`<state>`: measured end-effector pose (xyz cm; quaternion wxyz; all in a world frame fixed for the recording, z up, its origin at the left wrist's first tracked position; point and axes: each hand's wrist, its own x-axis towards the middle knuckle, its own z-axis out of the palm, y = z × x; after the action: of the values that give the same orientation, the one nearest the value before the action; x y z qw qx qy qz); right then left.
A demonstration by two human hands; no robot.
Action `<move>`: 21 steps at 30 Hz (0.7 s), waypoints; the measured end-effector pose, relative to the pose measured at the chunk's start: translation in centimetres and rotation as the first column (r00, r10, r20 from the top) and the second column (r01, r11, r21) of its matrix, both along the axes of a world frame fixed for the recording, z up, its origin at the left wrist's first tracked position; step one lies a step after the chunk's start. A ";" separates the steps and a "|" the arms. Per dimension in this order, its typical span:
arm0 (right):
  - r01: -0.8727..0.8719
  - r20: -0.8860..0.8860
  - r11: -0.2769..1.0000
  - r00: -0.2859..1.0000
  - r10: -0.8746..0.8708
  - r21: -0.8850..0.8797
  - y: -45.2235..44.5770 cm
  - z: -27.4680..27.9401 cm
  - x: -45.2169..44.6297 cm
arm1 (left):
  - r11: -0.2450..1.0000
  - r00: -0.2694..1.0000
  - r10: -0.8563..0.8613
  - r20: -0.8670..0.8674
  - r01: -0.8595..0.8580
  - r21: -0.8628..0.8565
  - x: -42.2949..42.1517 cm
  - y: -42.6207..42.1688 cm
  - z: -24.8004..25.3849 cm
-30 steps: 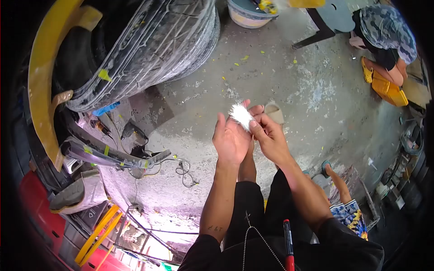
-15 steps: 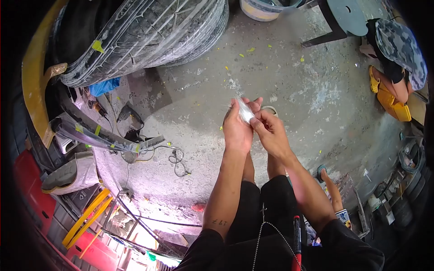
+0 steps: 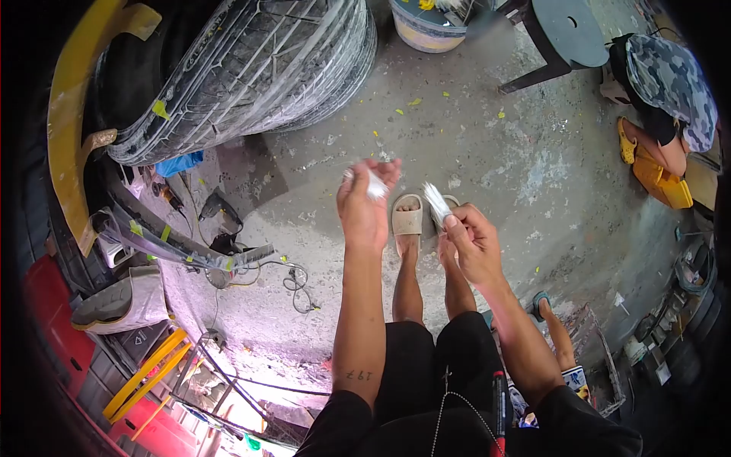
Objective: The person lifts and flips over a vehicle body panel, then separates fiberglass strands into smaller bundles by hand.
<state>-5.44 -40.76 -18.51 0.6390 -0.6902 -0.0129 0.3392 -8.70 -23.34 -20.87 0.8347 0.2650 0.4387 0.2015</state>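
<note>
My left hand point(image 3: 363, 209) is curled, slightly blurred, around a tuft of white fibres point(image 3: 376, 186) lying between thumb and fingers. To its right, my right hand point(image 3: 474, 240) pinches a second bundle of white fibres point(image 3: 436, 201) between thumb and fingers. That bundle's frayed tip points up and to the left. The two hands are apart, above my sandalled feet, and a beige sandal point(image 3: 408, 219) shows between them.
A large dusty tyre point(image 3: 266, 68) stands at upper left, near a yellow curved panel point(image 3: 72, 129). A bucket point(image 3: 430, 34) and a dark stool point(image 3: 567, 34) are at the top. Another person in a camouflage top point(image 3: 674, 84) crouches at right. Cables point(image 3: 297, 282) lie on the floor.
My hands were together on one white fibre bundle. They have moved apart, left hand leftward and right hand right and down, each with white fibres. More of the feet and bucket shows.
</note>
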 end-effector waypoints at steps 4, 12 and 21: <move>0.084 -0.044 0.986 0.996 -0.078 0.143 2.1 1.4 0.2 | 0.972 0.963 -0.223 0.151 0.232 -0.042 -0.4 -1.8 0.7; -0.105 0.179 0.966 0.973 0.149 -0.235 3.6 1.5 0.1 | 0.943 0.999 -0.025 0.045 0.039 -0.331 -0.7 -3.2 1.6; -0.304 0.236 0.909 0.897 0.375 -0.285 4.0 0.7 0.0 | 0.939 0.997 -0.050 0.052 0.065 -0.338 -2.2 -3.5 1.1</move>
<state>-5.48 -36.72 -17.76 0.4723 -0.7911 -0.1849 0.3420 -10.93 -26.79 -19.76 0.8824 0.1258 0.4412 0.1042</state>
